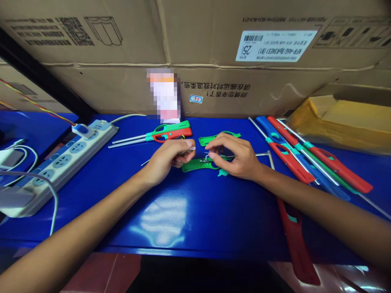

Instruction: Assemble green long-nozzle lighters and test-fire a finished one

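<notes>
The left hand (163, 158) is pinching a little metal bit (191, 150), and the right hand (235, 156) is pinching a thin wire (207, 158) above a green lighter shell (195, 165). Both are on the blue table (214, 228), between a power strip (61, 167) and red lighters (290, 162).

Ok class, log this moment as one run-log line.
left hand: pinches metal part | right hand: at wire above green lighter shell | beside: power strip

And here we go: a glossy blue surface (232, 232) with a bright glare (161, 219) across it, huge cardboard cartons (244, 49) stacked right behind, a black frame (33, 67) at left, red floor tiles (104, 272) below!
</notes>
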Available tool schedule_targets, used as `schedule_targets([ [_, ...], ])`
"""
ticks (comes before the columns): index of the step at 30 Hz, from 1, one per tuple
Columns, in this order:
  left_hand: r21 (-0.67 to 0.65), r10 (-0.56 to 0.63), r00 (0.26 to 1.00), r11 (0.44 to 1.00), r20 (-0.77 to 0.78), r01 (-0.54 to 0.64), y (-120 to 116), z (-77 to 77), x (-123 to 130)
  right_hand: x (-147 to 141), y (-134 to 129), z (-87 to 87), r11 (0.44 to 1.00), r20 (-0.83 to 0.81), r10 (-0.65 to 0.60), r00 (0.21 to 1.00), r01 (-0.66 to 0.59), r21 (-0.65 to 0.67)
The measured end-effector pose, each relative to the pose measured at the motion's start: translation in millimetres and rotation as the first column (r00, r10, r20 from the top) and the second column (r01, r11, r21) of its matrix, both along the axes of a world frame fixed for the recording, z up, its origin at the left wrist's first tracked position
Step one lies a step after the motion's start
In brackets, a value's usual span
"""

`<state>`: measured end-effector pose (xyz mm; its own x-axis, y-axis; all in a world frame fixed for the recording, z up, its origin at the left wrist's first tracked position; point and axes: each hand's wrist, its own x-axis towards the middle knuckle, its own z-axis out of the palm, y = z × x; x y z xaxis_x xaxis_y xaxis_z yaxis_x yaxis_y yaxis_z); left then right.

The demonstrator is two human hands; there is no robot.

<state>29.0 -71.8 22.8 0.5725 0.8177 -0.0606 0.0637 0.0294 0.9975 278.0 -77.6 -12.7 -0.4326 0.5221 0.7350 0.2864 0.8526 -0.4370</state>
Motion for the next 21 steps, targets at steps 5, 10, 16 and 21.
schedule_targets([
  [5,-0.021,-0.012,1.000,1.000,0.017,0.013,-1.1,0.6,-0.5,0.7,-1.2,1.8,1.000,0.023,0.000,1.000,-0.001,0.018],
  [10,-0.050,-0.004,0.998,0.999,0.056,0.007,0.2,-3.1,-2.9,1.3,-1.9,2.0,1.000,0.046,0.008,0.999,-0.009,0.016],
  [16,-0.054,0.028,0.997,0.998,0.075,-0.024,-3.4,-1.7,-2.4,1.2,-2.9,2.4,1.000,0.055,0.007,0.998,-0.008,0.010],
  [21,-0.045,-0.007,0.998,0.999,0.056,0.009,-1.5,-0.9,-1.6,1.2,-3.2,1.8,1.000,0.060,0.015,0.998,-0.016,0.004],
])
